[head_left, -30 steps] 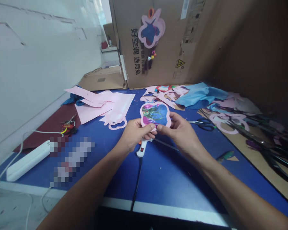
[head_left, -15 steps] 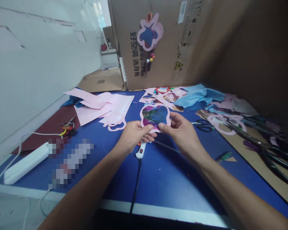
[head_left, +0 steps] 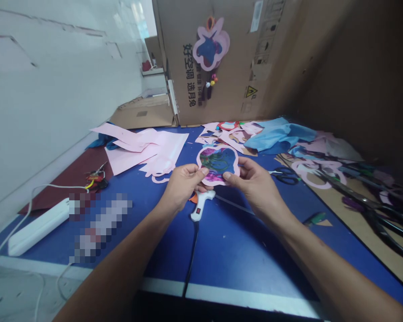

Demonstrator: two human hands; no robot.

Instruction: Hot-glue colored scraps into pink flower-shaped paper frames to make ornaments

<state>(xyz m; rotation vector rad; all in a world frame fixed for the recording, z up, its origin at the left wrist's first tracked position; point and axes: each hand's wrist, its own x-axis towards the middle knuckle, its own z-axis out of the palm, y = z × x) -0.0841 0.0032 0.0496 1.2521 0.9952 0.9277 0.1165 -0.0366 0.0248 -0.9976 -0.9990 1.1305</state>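
Note:
A pink flower-shaped paper cutout with a blue and purple picture [head_left: 217,162] is held above the blue table [head_left: 242,250] by both hands. My left hand [head_left: 181,184] pinches its lower left edge between thumb and fingers. My right hand [head_left: 255,181] grips its right and lower edge. Under the hands lies a white glue gun [head_left: 201,205] with a red switch and a black cord running toward me.
Pink paper sheets [head_left: 147,150] lie at the left. A white power strip [head_left: 36,228] sits near the left edge. Black scissors [head_left: 284,174], blue cloth [head_left: 278,134] and paper scraps lie at the right. A cardboard box [head_left: 228,58] with a similar cutout stands behind.
Both hands have turned the cutout slightly and shifted their grip along its lower edge. The left hand has lifted a little, uncovering more of the glue gun.

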